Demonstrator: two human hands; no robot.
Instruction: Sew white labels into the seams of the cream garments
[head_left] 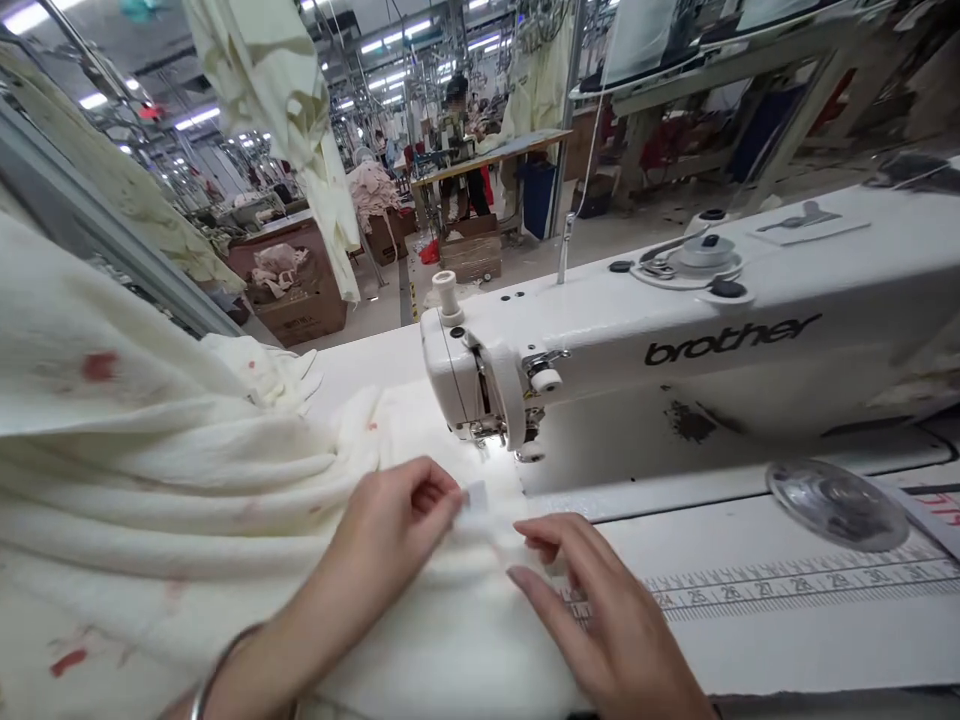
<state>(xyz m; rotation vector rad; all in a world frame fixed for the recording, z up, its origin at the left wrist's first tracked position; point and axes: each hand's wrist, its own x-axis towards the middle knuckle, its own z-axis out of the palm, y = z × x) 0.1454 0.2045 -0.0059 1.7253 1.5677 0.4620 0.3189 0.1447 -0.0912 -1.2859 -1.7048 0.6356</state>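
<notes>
A heap of cream crinkled fabric point(150, 480) with red marks covers the left of the table and runs under the needle of a white Brother sewing machine point(637, 370). My left hand point(397, 520), a metal bangle point(201, 690) on its wrist, pinches a small white label point(474, 497) on the cloth in front of the presser foot point(480, 432). My right hand point(592, 600) rests on the fabric to the right of the label, fingers apart and touching the cloth, and holds nothing that I can see.
A ruler scale point(787, 585) is printed along the white table top point(750, 650), and a round metal plate point(836, 505) lies at the right. A thread spool point(446, 295) stands on the machine. Beyond are cardboard boxes point(300, 310), hanging garments, and a co-worker point(457, 130) at another table.
</notes>
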